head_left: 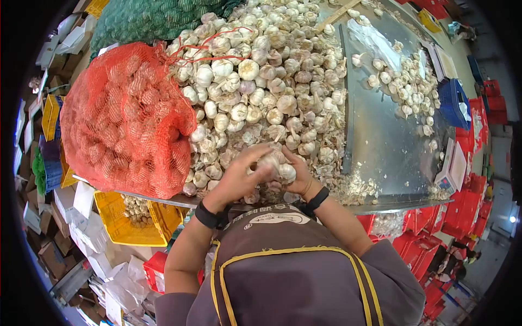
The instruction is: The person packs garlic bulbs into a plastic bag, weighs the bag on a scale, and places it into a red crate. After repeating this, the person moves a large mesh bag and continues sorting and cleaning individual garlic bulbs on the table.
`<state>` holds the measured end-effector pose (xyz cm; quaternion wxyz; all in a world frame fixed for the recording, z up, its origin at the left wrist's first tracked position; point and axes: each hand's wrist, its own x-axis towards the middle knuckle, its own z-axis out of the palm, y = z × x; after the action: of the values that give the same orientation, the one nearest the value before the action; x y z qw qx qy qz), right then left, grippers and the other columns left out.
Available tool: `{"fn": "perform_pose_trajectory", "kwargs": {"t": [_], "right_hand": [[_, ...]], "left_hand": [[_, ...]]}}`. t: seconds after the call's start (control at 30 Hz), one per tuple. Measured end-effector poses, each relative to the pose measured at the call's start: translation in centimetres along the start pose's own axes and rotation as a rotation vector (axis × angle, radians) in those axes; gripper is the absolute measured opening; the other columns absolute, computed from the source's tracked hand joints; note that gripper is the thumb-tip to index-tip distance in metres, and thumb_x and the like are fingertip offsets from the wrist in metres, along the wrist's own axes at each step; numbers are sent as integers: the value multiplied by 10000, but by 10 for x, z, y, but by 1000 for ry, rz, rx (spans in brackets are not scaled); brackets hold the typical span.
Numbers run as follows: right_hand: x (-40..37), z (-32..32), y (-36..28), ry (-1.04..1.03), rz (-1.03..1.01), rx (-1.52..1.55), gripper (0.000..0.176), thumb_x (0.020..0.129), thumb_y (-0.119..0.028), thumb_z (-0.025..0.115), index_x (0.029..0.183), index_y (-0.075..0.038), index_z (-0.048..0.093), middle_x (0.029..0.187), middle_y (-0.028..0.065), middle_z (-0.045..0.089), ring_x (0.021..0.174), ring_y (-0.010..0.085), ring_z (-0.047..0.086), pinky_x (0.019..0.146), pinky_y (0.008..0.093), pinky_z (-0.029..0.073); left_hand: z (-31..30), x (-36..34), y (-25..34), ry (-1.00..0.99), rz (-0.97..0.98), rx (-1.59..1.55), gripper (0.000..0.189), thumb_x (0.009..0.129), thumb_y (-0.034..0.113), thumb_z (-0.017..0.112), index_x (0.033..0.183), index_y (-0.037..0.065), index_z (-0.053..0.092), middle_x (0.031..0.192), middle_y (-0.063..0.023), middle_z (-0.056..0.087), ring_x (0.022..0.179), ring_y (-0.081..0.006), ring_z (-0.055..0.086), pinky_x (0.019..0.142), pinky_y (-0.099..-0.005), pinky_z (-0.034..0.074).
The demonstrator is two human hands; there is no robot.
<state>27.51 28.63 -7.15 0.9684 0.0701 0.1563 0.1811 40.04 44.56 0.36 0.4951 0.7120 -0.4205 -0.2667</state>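
Observation:
Both my hands are together at the near edge of a big heap of garlic bulbs [247, 69]. My left hand [247, 169] has its fingers curled round garlic from the left side. On the right, my right hand [298, 173] is wrapped round white garlic bulbs [286, 173] that show between the two hands. Loose papery skins lie just beyond my fingers. Left of the heap stands a full red mesh sack [125, 119] of garlic, with red string trailing over the bulbs.
A green mesh sack [152, 22] lies at the back left. Right of a metal divider [349, 103], more bulbs and a clear bag lie on the metal table [375, 157]. A yellow crate [130, 233] is below left, a blue basket [454, 103] at the right, red crates beyond.

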Motion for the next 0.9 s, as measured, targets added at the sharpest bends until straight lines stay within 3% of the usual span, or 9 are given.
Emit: {"fn": "perform_pose_trajectory", "kwargs": {"t": [0.13,0.27,0.33,0.43,0.53,0.63,0.73,0.87,0.9], "right_hand": [[-21,12,-11,42,-117,-79,593,919,-541,502,1267,-61,505,1187,188,591,1043,391,616,770,427,592],[-88,-36,-93,-160,-555,-107,751,816,-536,662,1355,-80,408,1286,181,514,1118,386,567,819,440,577],[-110,32,-99,-609,-598,300,887,776,-517,706,1418,-52,309,1415,184,399,1239,364,478,954,470,507],[-140,58,-113,-372,-1144,225,961,780,-447,741,1467,-54,195,1522,144,269,1312,294,430,1087,461,384],[-136,10,-126,-125,-1142,23,769,890,-491,584,1409,18,330,1438,160,415,1349,282,373,1142,401,289],[-78,7,-96,726,-846,-1032,319,935,-236,597,1172,-25,566,1129,103,634,901,162,628,715,254,520],[-33,13,-58,989,-750,-2343,411,782,-311,712,1131,-127,596,1019,71,648,972,253,583,758,374,530],[-7,23,-43,1041,-654,-2476,455,754,-276,712,1159,-134,562,979,79,639,973,291,570,716,410,525],[0,18,-42,996,-565,-2543,495,727,-254,730,1170,-129,548,959,74,637,955,287,578,708,412,523]], "left_hand": [[2,0,-20,61,-420,-176,314,895,204,627,1161,38,604,1141,-165,626,1016,-298,620,867,-372,490],[6,-2,-42,38,-189,324,319,786,144,665,1094,77,613,960,-157,595,861,-364,596,735,-424,500],[12,0,-46,-17,-126,464,319,774,133,660,1085,98,604,935,-150,574,838,-359,586,705,-431,492],[25,7,-60,-82,7,637,328,735,111,645,1054,138,573,907,-142,530,804,-357,561,661,-455,474],[30,17,-78,-151,-23,693,353,703,137,667,1043,121,577,951,-170,550,834,-381,573,670,-462,481],[21,22,-72,-117,-87,602,323,721,139,632,1034,87,568,950,-154,585,847,-325,604,627,-406,499],[12,28,-76,-9,-519,-283,229,776,139,579,992,68,558,900,-74,582,782,-217,600,583,-324,491],[14,42,-48,-145,-708,-770,302,787,183,644,1045,51,561,738,-52,601,644,-202,589,597,-302,492],[33,42,-58,-91,-517,-184,355,775,218,678,1060,46,554,736,-89,624,667,-241,614,613,-339,500]]}}
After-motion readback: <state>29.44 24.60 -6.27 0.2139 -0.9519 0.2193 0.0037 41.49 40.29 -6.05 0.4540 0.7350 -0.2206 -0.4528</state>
